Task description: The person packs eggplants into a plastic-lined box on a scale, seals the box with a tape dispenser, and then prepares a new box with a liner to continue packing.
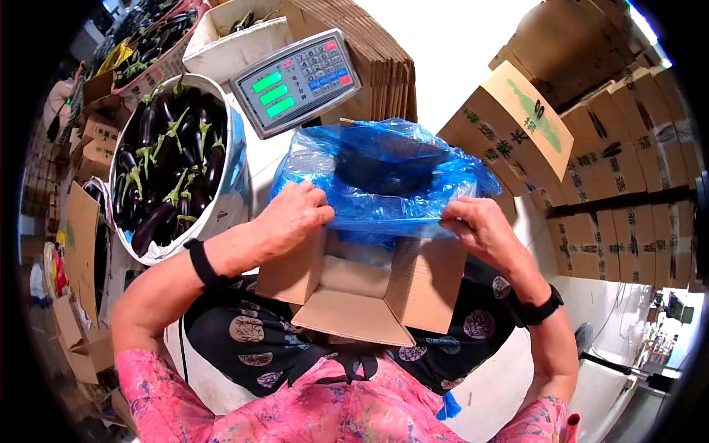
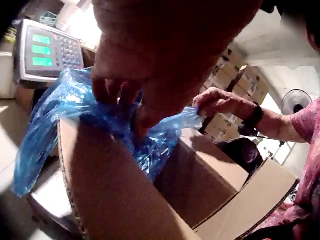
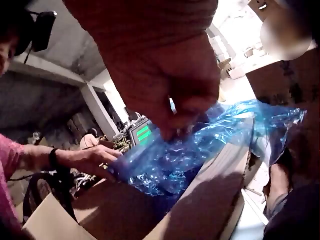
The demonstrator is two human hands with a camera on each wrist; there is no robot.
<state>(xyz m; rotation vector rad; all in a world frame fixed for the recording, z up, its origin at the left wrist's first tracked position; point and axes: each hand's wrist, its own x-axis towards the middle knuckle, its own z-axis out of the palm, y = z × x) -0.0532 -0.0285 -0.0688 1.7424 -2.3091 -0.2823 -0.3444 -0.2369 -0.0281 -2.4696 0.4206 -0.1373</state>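
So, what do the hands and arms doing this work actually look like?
They are a person's: the left hand and right hand wear no gloves. A black left wristband and black right wristband circle the wrists. The short sleeves are pink with a multicoloured print.

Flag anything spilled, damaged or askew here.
Nothing stands out: the blue plastic bag bunches unevenly over the cardboard box, but the left hand and right hand hold its edge; the eggplants sit inside their tub.

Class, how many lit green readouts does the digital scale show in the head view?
3: the top readout, middle readout and bottom readout, stacked on the left side of the digital scale; none looks hidden.
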